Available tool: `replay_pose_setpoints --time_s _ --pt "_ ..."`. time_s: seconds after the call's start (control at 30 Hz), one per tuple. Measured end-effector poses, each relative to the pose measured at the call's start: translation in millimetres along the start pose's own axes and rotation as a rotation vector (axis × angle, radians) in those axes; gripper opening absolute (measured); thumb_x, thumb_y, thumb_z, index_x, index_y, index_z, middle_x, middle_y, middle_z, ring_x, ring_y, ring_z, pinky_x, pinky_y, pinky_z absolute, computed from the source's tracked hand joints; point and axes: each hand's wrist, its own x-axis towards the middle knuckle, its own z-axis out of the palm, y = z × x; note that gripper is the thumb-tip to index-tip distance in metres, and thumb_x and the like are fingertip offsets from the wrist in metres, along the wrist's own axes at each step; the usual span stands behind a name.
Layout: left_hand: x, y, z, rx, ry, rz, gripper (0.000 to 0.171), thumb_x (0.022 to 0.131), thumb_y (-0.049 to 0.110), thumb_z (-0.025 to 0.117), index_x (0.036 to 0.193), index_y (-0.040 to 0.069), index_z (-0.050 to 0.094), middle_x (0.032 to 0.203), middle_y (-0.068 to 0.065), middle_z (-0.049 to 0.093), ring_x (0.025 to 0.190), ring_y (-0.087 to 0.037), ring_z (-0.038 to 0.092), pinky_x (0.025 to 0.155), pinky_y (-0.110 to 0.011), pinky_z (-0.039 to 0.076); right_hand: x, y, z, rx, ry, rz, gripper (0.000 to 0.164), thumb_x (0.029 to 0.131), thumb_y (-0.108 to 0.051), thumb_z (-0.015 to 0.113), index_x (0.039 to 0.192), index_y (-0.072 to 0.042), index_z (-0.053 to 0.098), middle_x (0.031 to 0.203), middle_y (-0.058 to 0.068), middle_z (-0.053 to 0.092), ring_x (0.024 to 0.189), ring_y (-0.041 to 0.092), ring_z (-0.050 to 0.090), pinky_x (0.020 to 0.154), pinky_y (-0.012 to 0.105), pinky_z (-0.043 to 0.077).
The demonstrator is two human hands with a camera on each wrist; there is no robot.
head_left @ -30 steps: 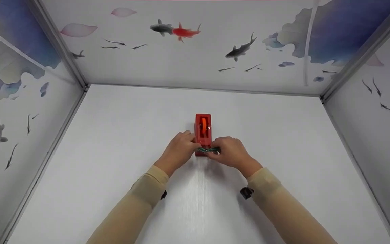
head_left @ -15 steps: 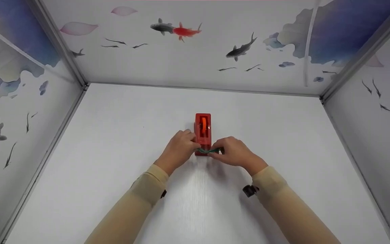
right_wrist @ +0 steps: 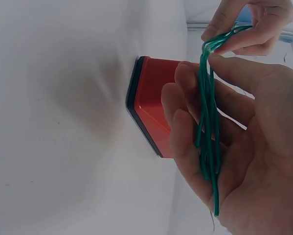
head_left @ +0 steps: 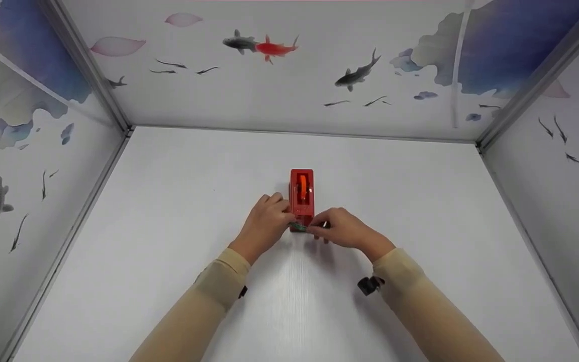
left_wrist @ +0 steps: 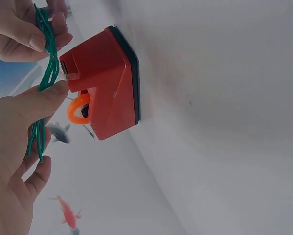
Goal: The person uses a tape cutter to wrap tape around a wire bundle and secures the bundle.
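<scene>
Left hand (head_left: 267,218) closes narrowly, thumb against fingers, on a bundle of green strands (left_wrist: 51,51). Right hand (head_left: 346,229) pinches the same bundle close by; in the right wrist view we see its thumb tip pressed to the strands, which run down across half-curled fingers. We place the bundle at the near end of a red tape dispenser (head_left: 301,208); whether the two touch we cannot tell. We find the strands thin, smooth and slightly glossy, gathered lengthwise, with uneven ends. We note the dispenser's angular, smooth red body, its dark base (left_wrist: 133,68) seated on the white tabletop (head_left: 179,211), an orange ring (left_wrist: 72,110) in its slot, and a short clear strip (left_wrist: 72,76) at the toothed edge.
</scene>
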Motion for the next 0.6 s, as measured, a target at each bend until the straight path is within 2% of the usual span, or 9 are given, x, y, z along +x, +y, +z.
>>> replay_pose_setpoints --time_s 0.17,0.3,0.47,0.6 --pt "-3.6 1.1 1.9 -0.049 0.014 -0.021 0.012 0.087 0.020 0.085 0.099 0.021 0.083 0.091 0.000 0.072 0.088 -0.018 0.058 0.076 -0.031 0.050 -1.0 -0.6 -0.2 0.048 0.006 -0.004 0.021 0.100 -0.020 0.069 0.111 -0.004 0.078 0.095 0.015 0.077 0.069 0.017 0.066 0.066 0.029 0.056" --pt "-5.8 3.2 3.5 -0.040 0.014 -0.028 0.012 0.088 0.020 0.084 0.100 0.021 0.082 0.094 0.000 0.073 0.089 -0.018 0.059 0.078 -0.030 0.051 -1.1 0.8 0.5 0.078 0.009 0.009 0.020 0.100 -0.020 0.069 0.113 -0.007 0.078 0.096 0.016 0.077 0.066 0.016 0.062 0.065 0.028 0.053" --pt "-7.9 6.5 3.6 0.000 0.025 -0.026 0.012 0.089 0.019 0.083 0.101 0.020 0.082 0.096 0.000 0.073 0.090 -0.017 0.061 0.079 -0.031 0.053 -0.3 3.3 2.4 0.090 0.020 0.022 0.021 0.100 -0.018 0.068 0.118 -0.015 0.078 0.095 0.006 0.077 0.077 0.017 0.059 0.071 0.028 0.051" --pt "-9.4 7.5 3.3 0.004 0.043 -0.039 0.010 0.089 0.018 0.083 0.098 0.020 0.082 0.095 0.001 0.073 0.090 -0.017 0.063 0.080 -0.032 0.055 -0.2 5.3 3.9 0.122 0.014 -0.001 0.024 0.101 -0.014 0.065 0.122 -0.015 0.076 0.098 0.002 0.074 0.082 0.019 0.058 0.072 0.028 0.049"
